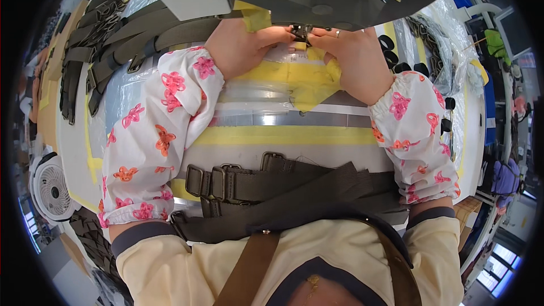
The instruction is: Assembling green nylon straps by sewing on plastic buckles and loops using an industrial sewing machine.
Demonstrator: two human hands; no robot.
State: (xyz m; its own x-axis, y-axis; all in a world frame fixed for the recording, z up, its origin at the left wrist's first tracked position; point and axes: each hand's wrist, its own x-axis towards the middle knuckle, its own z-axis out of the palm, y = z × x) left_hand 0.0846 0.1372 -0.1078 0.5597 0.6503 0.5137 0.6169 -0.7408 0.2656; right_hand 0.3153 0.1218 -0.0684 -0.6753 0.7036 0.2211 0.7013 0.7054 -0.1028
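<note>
A dark sewing machine head [317, 0] hangs over the worktable, with a small metal presser foot [300, 31] lit beneath it. My left hand [241, 45] is closed, fingertips reaching the foot from the left. A wide grey-green webbing strap [187, 33] runs in from the left and disappears behind this hand. From the right, my right hand [357, 59] reaches the same spot with its fingers bent and pressed together. Yellow tape [309, 82] covers the bed below the fingertips. Whatever the fingers pinch is too small and covered to make out.
Straps with metal buckles [107, 28] pile up at the far left. More buckled straps [272, 187] lie along the near edge, against my body. Black rings [388, 51] and clear plastic [442, 39] sit at the right. A white fan [54, 190] stands beyond the left edge.
</note>
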